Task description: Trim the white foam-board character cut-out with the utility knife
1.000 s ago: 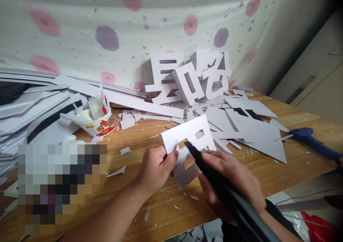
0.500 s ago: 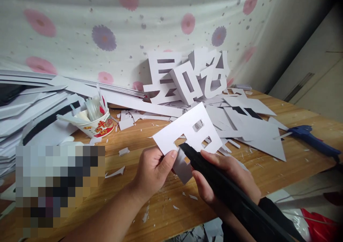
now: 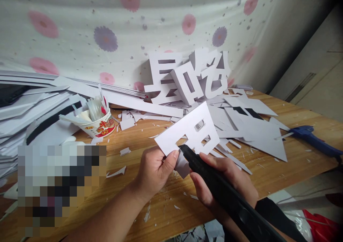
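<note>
White board [image 3: 190, 135] tilted above bench [image 3: 134, 140]; left hand's [image 3: 155, 167] grip pinches its near edge, likely for steadiness. Right hand's [image 3: 234, 172] grip wraps black tool [image 3: 214, 179], apparently angled so its tip meets the cutout [image 3: 181, 140].

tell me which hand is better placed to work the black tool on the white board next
Probably the right hand: it grips the black tool, whose tip is by an opening in the white board. The left hand pinches the board's edge, so seems better suited to steadying it.
</note>
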Tool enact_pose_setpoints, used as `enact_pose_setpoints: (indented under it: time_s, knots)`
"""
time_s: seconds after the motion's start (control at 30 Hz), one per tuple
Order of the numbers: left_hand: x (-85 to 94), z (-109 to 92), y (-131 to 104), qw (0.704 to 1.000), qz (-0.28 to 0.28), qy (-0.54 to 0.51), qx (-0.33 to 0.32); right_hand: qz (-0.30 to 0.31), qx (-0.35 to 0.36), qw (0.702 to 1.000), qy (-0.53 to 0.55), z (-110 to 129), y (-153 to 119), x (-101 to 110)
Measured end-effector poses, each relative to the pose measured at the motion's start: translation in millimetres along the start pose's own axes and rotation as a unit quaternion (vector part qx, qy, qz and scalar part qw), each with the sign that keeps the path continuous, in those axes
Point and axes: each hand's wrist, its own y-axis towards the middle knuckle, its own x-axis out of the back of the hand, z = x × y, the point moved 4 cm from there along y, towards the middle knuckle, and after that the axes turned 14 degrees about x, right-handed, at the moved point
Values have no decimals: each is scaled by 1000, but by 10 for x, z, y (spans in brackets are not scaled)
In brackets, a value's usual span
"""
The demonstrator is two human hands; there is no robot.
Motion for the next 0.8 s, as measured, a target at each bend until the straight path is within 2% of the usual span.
enact_pose_setpoints:
  time_s: [0.23,0.37,0.43,0.6,0.8]
  knots:
    - [-4,-21,-9,1000,-13,12,-20,-31,-55,998,31,-30,-85,-37]
    - [-5,-18,-20,1000,-23,10,-18,-41,-129,986,100,-115,-159,-63]
    - [-4,-3,-15,1000,-27,5,-7,-34,-138,980,140,-139,-172,-67]
    - [-17,56,18,997,-1,-51,64,-64,-75,966,238,-154,-120,58]
    - [-52,122,17,981,46,-136,131,-12,-6,993,118,-194,-48,146]
